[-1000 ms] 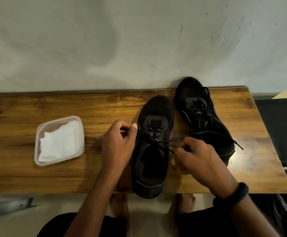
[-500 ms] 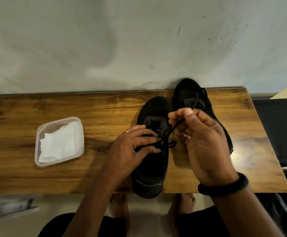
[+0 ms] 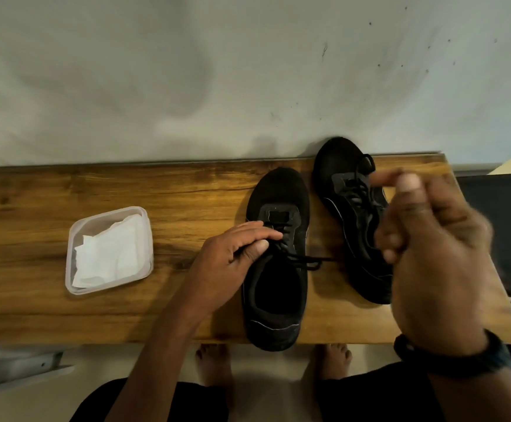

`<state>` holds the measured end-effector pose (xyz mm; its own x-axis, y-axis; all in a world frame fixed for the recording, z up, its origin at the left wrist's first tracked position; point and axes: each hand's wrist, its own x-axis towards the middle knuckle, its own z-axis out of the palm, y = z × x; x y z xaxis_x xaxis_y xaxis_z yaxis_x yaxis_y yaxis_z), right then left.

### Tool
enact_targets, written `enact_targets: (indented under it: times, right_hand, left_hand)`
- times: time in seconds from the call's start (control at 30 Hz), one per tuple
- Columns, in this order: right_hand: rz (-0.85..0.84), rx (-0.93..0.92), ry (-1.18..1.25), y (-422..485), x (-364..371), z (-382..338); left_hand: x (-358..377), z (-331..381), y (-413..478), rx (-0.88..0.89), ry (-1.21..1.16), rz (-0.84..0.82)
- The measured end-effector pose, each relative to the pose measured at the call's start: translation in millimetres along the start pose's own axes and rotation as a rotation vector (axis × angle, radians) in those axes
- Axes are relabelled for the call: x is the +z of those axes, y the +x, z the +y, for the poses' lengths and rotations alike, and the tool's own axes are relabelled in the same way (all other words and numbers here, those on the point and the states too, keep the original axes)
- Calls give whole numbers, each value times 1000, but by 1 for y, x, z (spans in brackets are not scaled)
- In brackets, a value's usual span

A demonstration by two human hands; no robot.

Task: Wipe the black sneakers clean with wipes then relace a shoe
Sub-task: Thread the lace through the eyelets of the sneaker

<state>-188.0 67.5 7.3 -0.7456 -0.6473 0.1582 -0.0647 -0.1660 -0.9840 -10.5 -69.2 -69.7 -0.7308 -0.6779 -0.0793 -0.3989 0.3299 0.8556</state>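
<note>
Near sneaker (image 3: 274, 303): lies on the table (image 3: 187, 196) right of the middle, toe toward the far edge, heel jutting past the near edge. Lower eyelets laced; opening toward the heel unlaced. Lace (image 3: 307, 262): a loose loop lies over the sneaker's right side, and one strand runs off to the right.

My left hand (image 3: 230, 263) rests on the sneaker's left side. Its fingers (image 3: 257, 234) lie across the eyelets, thumb beneath, pinching the lace there.

Second sneaker (image 3: 347, 208): just beside the first on its right, angled, fully laced, toe past the far edge at the wall (image 3: 217, 80).

My right hand (image 3: 437, 254) is raised above the second sneaker and motion-blurred. Fingers curled, thumb near forefinger; I cannot tell whether they hold the strand. Black wristband (image 3: 461, 357) on that wrist.

Clear container (image 3: 70, 239) with white wipes (image 3: 111, 254): left half of the table, well apart from both sneakers.
</note>
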Motion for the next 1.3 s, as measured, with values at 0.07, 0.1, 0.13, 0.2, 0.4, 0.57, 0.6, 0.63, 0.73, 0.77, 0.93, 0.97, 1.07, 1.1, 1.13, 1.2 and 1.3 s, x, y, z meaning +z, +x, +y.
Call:
enact_targets:
  times: [0.07, 0.1, 0.13, 0.2, 0.4, 0.57, 0.6, 0.63, 0.73, 0.77, 0.93, 0.97, 1.07, 1.1, 1.13, 1.2, 1.3]
  right_hand:
    - [-174, 22, -155, -7, 11, 9]
    - [-240, 9, -276, -10, 16, 15]
    - [-284, -18, -410, -13, 21, 22]
    - [-320, -65, -575, -17, 27, 36]
    - [-299, 3, -719, -17, 32, 53]
    - [-298, -93, -880, -17, 35, 52]
    - [-305, -94, -890, -18, 36, 52]
    - [-313, -94, -891, -18, 36, 52]
    - [-352, -123, -909, -18, 35, 51]
    - [-364, -140, -925, -19, 36, 50]
    - [-354, -122, -1062, -22, 41, 43]
    - [-352, -114, -1080, -22, 43, 44]
    - [-358, -103, -1113, -21, 47, 43]
    - [-359, -94, -1125, -21, 49, 43]
    - [-357, -84, -1130, -21, 49, 43]
    - [-346, -66, -1127, -21, 50, 44]
    - [-335, -39, -1115, -23, 52, 46]
  left_hand:
    - [-2, -3, 0, -23, 7, -5]
    - [-2, -2, 0, -30, 8, -3]
    - [-1, -2, 0, -26, 2, 4]
    - [0, -1, 0, 8, -24, 24]
    - [2, 0, 1, 5, 35, 39]
    - [5, 2, 1, 3, 55, 22]
    - [5, 2, 1, -6, 65, 11]
    - [5, 3, 2, -16, 76, -3]
    - [7, 2, 2, -17, 114, -43]
    - [8, 1, 2, -19, 121, -49]
    - [11, 1, 3, -40, 152, -38]
    - [12, 2, 3, -40, 160, -38]
    - [16, 3, 2, -40, 191, -6]
    - [17, 3, 2, -40, 194, 4]
    - [18, 4, 2, -40, 192, 12]
    - [17, 3, 2, -41, 186, 27]
    - [14, 5, 2, -38, 157, 59]
